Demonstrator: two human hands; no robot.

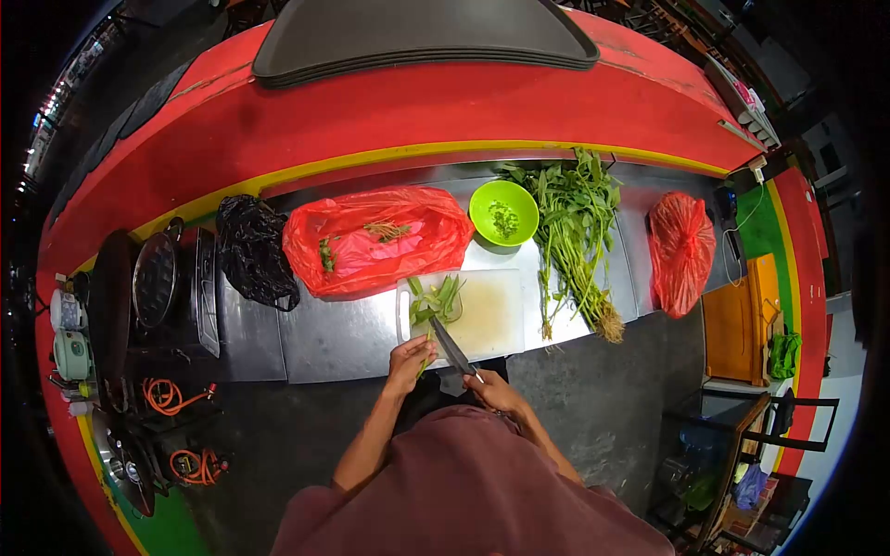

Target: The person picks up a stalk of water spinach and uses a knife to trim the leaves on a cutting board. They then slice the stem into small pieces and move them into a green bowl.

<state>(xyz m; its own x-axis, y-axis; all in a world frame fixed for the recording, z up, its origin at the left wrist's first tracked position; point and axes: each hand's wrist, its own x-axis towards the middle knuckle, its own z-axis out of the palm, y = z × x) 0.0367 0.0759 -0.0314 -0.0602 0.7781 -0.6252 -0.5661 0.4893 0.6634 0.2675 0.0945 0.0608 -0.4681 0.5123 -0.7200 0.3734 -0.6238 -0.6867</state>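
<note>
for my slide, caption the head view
Left hand holds a slim green stem, right hand a long grey knife, at a white rectangular cutting board.

Stacked dark serving trays (426, 37) rest on top of a red partition wall (445, 107), banded below by a yellow stripe (519, 144). On the stainless-steel counter (338, 338), a crumpled black plastic bag (252, 250) lies at left and a knotted red plastic bag (681, 246) at right, near a white cable (763, 199). Far left: a round dark pan (155, 278) and, lower, coiled orange hoses (176, 406). Far right: an orange-brown wooden cabinet (732, 334) beside a bright green plastic bag (785, 355).
</note>
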